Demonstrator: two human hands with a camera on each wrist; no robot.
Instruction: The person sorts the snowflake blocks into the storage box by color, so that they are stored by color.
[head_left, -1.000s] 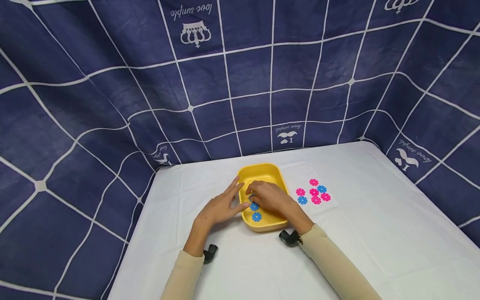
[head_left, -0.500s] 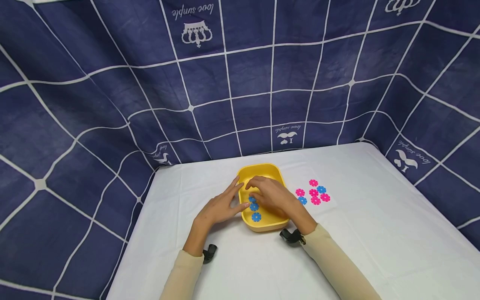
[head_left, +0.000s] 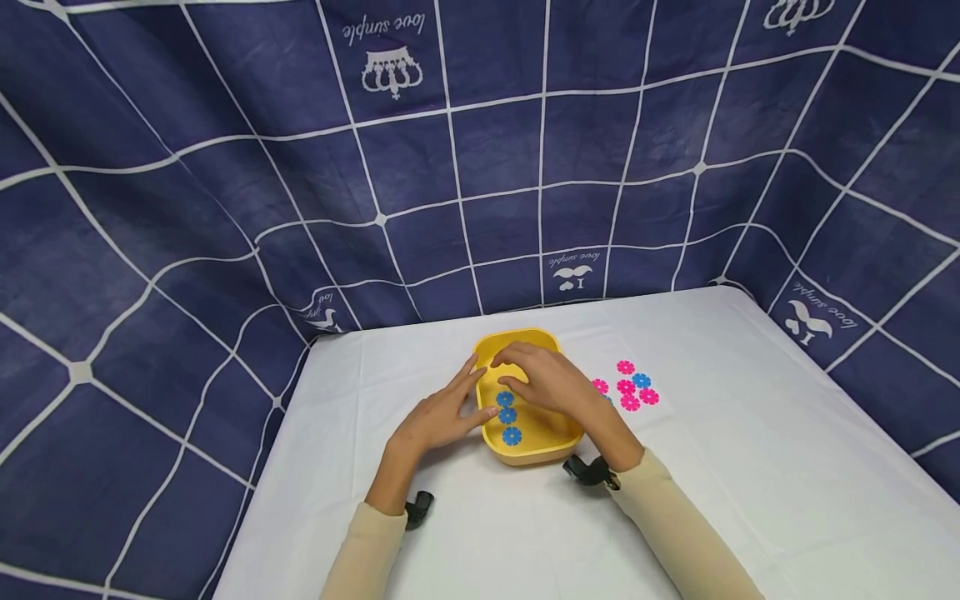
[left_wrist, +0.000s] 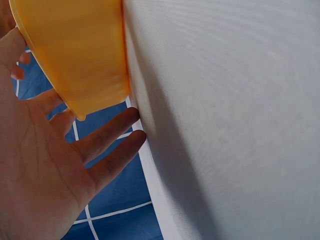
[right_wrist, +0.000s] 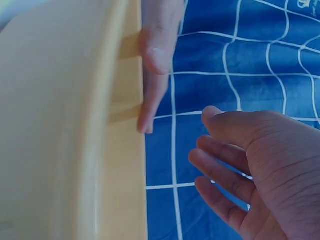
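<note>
A yellow rectangular tray (head_left: 528, 457) stands on the white-covered table, with three blue notched discs (head_left: 507, 415) in a column along its left side. My left hand (head_left: 438, 417) touches the tray's left rim, thumb over the edge. In the left wrist view its fingers (left_wrist: 107, 132) spread beside and below the tray wall. Above the tray's inside hovers my right hand (head_left: 547, 379), its fingers loosely bent. Nothing shows between thumb and fingers in the right wrist view, where the right hand (right_wrist: 270, 165) is apart from the tray wall (right_wrist: 127, 175).
Several pink notched discs (head_left: 626, 387) and a blue disc (head_left: 641, 381) lie right of the tray; another blue one is mostly hidden behind my right forearm. A dark blue curtain (head_left: 502, 150) with white grid lines surrounds the table's back and sides.
My right hand has lifted and drawn slightly back to the right from the farthest blue disc, which now shows fully in the tray. The left hand has stayed at the rim.
</note>
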